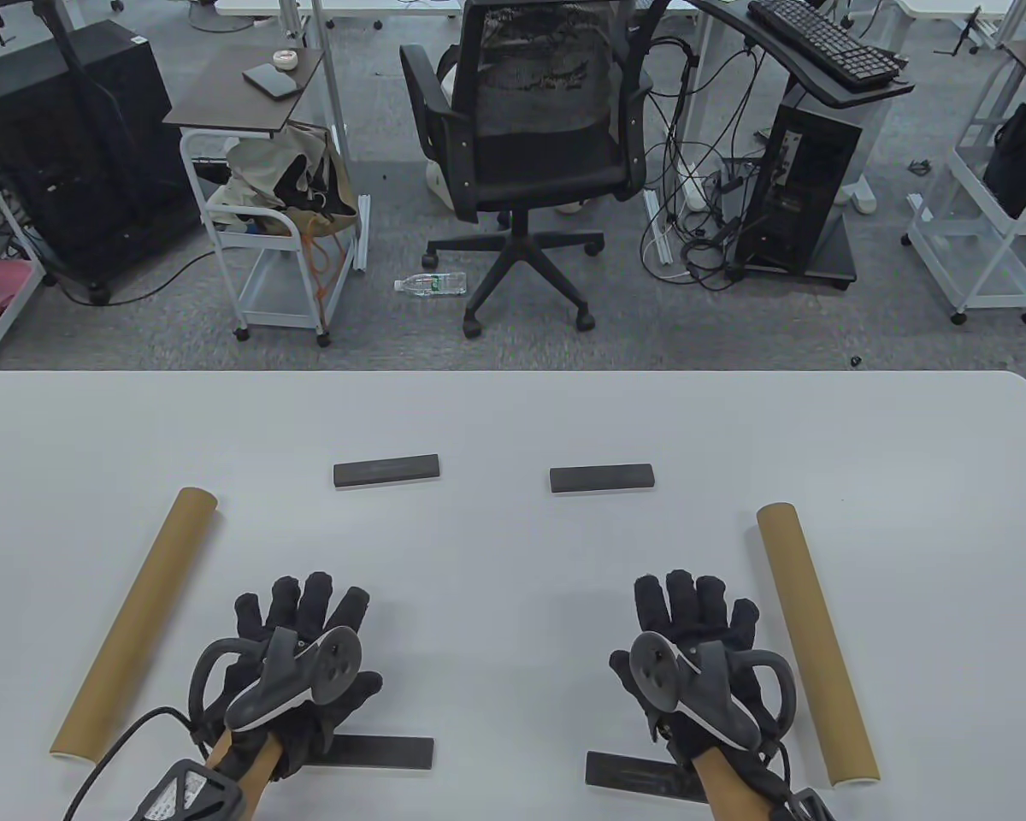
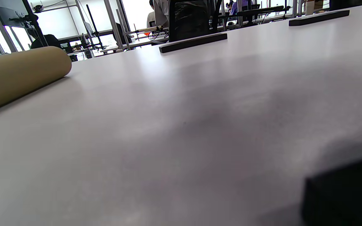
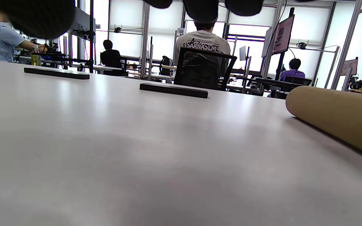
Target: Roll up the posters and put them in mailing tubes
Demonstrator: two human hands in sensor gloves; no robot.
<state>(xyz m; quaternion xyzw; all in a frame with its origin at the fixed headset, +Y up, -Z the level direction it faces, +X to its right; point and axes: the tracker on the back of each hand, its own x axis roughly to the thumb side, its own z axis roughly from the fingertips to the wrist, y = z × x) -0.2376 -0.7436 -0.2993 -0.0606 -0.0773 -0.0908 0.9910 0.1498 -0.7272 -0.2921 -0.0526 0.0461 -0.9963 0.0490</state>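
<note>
Two brown cardboard mailing tubes lie on the white table. One tube (image 1: 137,624) is left of my left hand and shows in the left wrist view (image 2: 17,73). The other tube (image 1: 815,641) is right of my right hand and shows in the right wrist view (image 3: 338,117). My left hand (image 1: 303,616) and right hand (image 1: 692,616) rest palm down on the table with fingers spread, holding nothing. Dark fingertips (image 3: 201,9) hang in at the top of the right wrist view. I cannot tell any poster apart from the white surface.
Four dark flat bars lie on the table: two far ones (image 1: 386,471) (image 1: 601,479) and two near ones (image 1: 376,753) (image 1: 633,774) partly under my wrists. An office chair (image 1: 530,145) stands beyond the table's far edge (image 1: 513,372).
</note>
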